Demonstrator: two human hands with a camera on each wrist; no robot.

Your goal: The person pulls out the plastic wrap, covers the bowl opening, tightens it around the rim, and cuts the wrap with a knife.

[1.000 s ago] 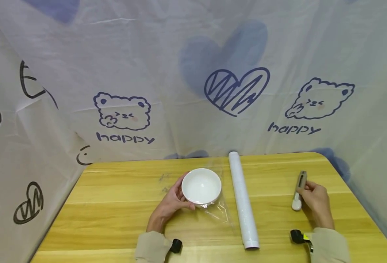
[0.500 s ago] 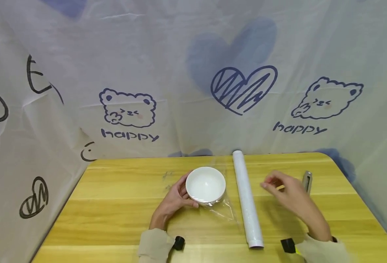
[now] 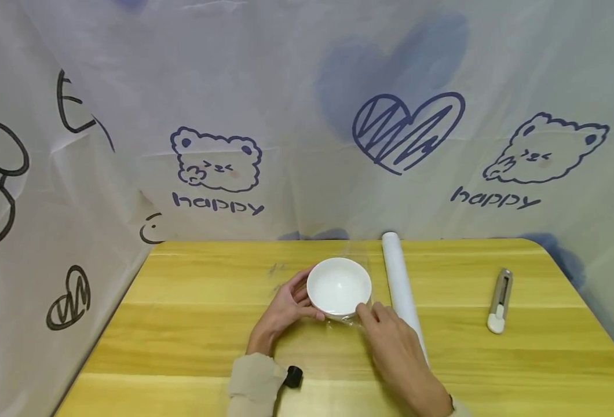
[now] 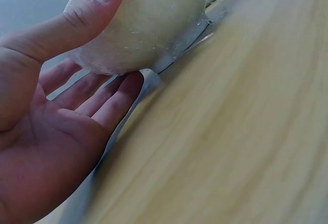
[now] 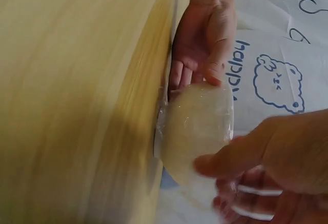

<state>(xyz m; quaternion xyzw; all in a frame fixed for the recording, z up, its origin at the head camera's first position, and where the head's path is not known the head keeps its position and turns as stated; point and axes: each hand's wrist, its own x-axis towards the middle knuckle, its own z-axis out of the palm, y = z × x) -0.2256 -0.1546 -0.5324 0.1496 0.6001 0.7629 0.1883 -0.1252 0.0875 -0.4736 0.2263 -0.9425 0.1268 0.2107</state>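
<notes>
The white bowl (image 3: 339, 286) sits on the wooden counter (image 3: 192, 324), on a sheet of clear cling film (image 3: 350, 324) that runs from the roll (image 3: 402, 289) just to the bowl's right. My left hand (image 3: 285, 310) cups the bowl's left wall, thumb curled over its side and fingers (image 4: 110, 98) tucked low against its base; I judge it hard, smooth glazed ceramic, fairly heavy for its size, slick and apt to chip, so holding it low on the curved wall seems right. My right hand (image 3: 393, 347) is at the bowl's near right side, fingers (image 5: 225, 160) pinching the film where it clings to the wall. The film looks thin, limp, wrinkly and sticky, likely to tear or bunch, so I'd take it by an edge and keep it taut. The roll is a stiff white cylinder. Well to the right of the bowl lies a slim grey and white cutter (image 3: 500, 300), untouched.
</notes>
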